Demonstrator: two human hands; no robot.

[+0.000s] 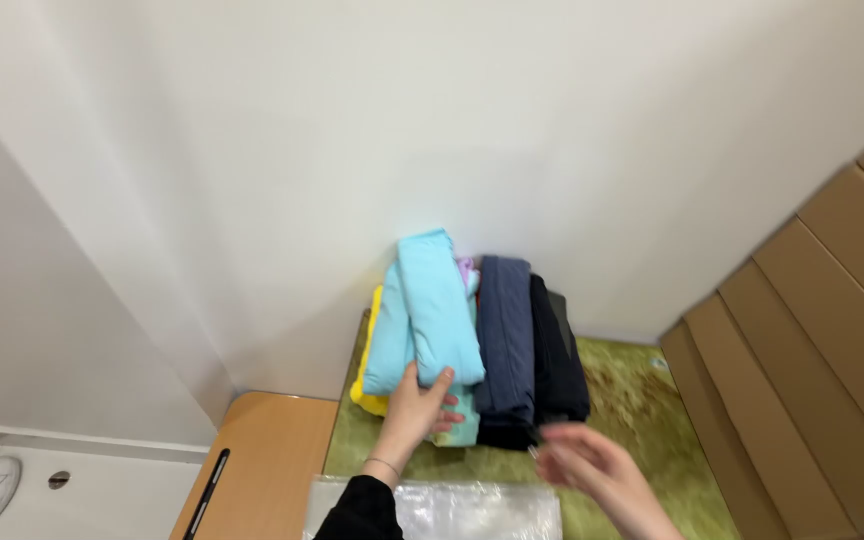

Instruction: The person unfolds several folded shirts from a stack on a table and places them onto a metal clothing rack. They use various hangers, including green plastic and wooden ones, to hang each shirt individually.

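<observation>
Folded light-blue garment (439, 305) atop clothes stack

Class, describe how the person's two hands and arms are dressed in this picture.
The left hand is bare, with a thin bracelet at the wrist and a black sleeve below it. The right hand is bare too; no sleeve, ring or watch shows on it.

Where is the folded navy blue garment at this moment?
In the head view, the navy blue garment stands in the row of folded clothes against the white wall, between the light blue garment and the black garment.
</observation>
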